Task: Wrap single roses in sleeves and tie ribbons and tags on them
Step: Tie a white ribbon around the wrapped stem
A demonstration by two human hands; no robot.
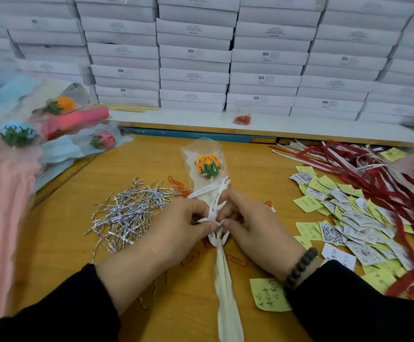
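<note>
Head view: left hand [181,225] and right hand [248,223] both pinch a white ribbon [214,204] around the sleeved rose [207,164] on the table [132,156].

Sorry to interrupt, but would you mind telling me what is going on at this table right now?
A person is tying a white ribbon round a sleeved orange rose lying on the wooden table. The left hand and right hand both pinch the ribbon at the gathered neck of the sleeve. Silver twist ties lie to the left, paper tags and red ribbons to the right, finished roses at far left.
</note>
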